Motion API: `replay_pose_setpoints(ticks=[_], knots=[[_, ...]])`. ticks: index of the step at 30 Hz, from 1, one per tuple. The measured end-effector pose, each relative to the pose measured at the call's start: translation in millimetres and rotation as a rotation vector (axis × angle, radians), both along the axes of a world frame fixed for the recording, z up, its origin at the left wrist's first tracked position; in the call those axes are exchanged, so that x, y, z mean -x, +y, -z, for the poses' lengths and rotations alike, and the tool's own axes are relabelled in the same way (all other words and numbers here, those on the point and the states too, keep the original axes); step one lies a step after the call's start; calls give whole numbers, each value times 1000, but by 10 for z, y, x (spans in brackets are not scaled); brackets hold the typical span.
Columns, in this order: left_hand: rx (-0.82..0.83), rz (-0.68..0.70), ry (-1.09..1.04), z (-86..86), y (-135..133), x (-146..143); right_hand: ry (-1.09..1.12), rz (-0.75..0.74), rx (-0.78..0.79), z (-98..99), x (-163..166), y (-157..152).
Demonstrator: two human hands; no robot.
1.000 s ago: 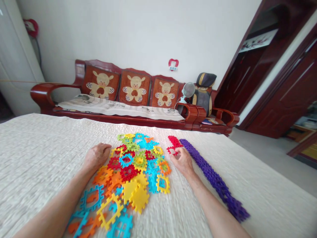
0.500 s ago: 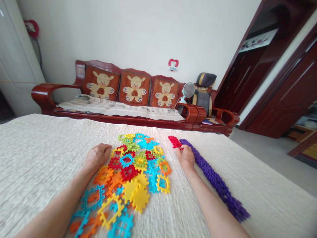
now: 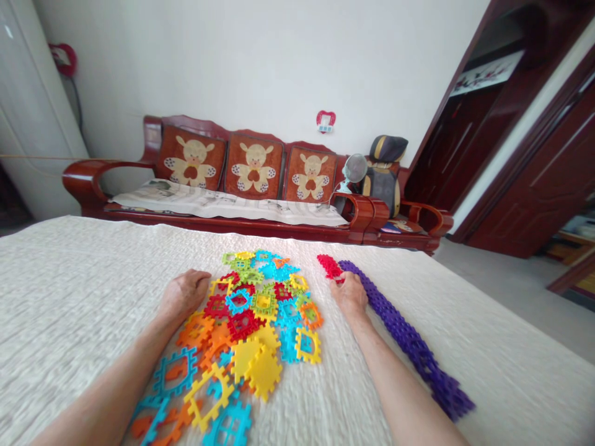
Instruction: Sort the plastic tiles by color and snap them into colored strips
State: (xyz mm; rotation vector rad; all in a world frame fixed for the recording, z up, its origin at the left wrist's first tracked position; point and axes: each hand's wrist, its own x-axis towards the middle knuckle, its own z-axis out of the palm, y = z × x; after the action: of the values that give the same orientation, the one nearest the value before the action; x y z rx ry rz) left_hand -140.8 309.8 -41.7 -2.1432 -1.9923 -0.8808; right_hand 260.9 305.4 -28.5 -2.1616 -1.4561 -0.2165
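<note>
Between the tile heap (image 3: pixel 264 368) and the right hand (image 3: pixel 349 295), a strip of cloth (image 3: pixel 337 399) lies open. The purple row (image 3: pixel 400 331) bars that hand's outer side, and the red tiles (image 3: pixel 330 266) (a much shorter line) its front. Left of the left hand (image 3: pixel 185 295), the cloth runs unobstructed.
</note>
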Motion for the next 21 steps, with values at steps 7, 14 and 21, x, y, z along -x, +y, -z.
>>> replay_pose_setpoints(ticks=[7,14,21], knots=[[1,-18,-8,33,21,11,-18,-17,-4,26,-21,16],[2,-10,-5,50,42,18,17,-22,-12,-21,1,-4],[21,-2,-10,27,42,5,140,-661,-295,-86,335,-92]])
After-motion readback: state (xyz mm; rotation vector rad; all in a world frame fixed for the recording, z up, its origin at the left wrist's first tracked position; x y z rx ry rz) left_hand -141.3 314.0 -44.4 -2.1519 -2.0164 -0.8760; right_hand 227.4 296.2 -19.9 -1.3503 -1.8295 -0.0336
